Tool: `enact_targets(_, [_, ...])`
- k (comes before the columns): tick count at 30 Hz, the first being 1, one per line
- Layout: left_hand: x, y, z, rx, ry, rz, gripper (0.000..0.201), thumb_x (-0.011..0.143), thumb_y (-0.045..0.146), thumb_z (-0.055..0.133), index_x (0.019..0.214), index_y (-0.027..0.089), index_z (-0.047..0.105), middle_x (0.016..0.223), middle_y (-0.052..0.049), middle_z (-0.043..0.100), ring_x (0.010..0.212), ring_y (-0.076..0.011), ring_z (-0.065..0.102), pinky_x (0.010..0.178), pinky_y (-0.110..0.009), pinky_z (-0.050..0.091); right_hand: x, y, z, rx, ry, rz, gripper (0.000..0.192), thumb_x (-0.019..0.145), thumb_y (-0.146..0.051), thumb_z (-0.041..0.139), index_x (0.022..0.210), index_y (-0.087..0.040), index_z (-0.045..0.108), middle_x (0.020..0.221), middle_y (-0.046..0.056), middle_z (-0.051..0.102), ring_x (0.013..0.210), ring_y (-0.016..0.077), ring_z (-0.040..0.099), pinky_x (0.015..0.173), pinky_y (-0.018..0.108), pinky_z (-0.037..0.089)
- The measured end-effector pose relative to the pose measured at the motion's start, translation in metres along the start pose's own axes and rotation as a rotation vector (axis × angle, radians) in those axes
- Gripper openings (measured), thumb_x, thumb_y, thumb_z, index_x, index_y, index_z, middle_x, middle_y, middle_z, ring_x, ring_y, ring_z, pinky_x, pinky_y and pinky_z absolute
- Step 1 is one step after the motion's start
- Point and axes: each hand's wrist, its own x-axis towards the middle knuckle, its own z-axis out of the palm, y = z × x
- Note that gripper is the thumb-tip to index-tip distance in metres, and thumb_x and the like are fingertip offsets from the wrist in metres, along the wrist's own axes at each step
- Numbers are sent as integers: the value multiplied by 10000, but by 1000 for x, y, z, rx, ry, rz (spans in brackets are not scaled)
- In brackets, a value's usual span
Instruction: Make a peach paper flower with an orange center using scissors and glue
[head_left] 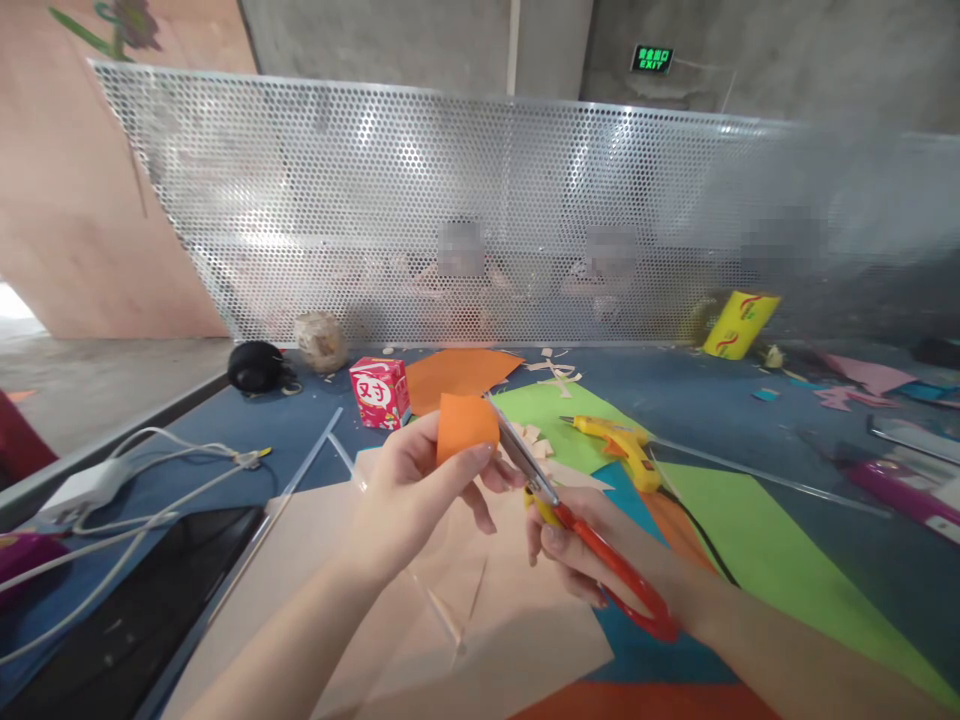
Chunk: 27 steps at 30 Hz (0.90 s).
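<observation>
orange paper [466, 424] pinched in left hand [420, 490], right hand [581, 550] gripping red scissors [592, 545], glue gun [619, 445] just beyond

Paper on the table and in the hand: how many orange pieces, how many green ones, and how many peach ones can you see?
Orange: 2, the orange piece in the left hand and the orange sheet behind it.
Green: 2, the small green sheet and the big green sheet.
Peach: 1, the peach sheet.
Total: 5

bright, even light; wide-angle edge warp
</observation>
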Motion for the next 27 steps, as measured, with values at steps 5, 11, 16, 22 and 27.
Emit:
enact_targets(5, [0, -1, -1, -16, -3, -2, 102, 808, 193, 589, 731, 146, 637, 644, -31, 655, 649, -164, 640, 415, -214, 537, 0, 0, -1, 26, -1, 2, 533, 725, -689, 504, 751, -162, 425, 633, -53, 408, 345, 0, 310, 342, 173, 226])
enact_targets(11, [0, 0, -3, -46, -8, -5, 77, 801, 195, 599, 739, 160, 627, 593, -13, 631, 684, -187, 659, 409, -219, 538, 0, -2, -1, 52, 9, 17, 524, 715, -673, 536, 728, -160, 425, 574, -76, 394, 314, -4, 315, 313, 158, 210])
enact_targets(16, [0, 5, -5, -69, 27, 11, 101, 787, 188, 592, 696, 149, 611, 547, -14, 616, 666, -208, 665, 384, -223, 515, -1, -4, -2, 56, 10, 28, 541, 691, -685, 550, 696, -156, 431, 527, -78, 419, 283, -8, 318, 287, 138, 214])
enact_targets(22, [3, 11, -5, -91, 125, 43, 136, 752, 189, 594, 622, 150, 587, 473, 9, 576, 513, -176, 629, 325, -210, 456, -2, -2, -3, 52, -8, 33, 512, 716, -670, 536, 682, -169, 442, 374, -113, 318, 267, 20, 299, 285, 137, 229])
enact_targets(27, [5, 9, -4, -40, 254, 99, 176, 776, 249, 583, 630, 157, 549, 490, 12, 584, 503, -165, 629, 335, -203, 438, -3, -4, -1, -9, 20, 41, 523, 718, -680, 524, 684, -165, 442, 412, -97, 353, 278, 18, 318, 284, 135, 208])
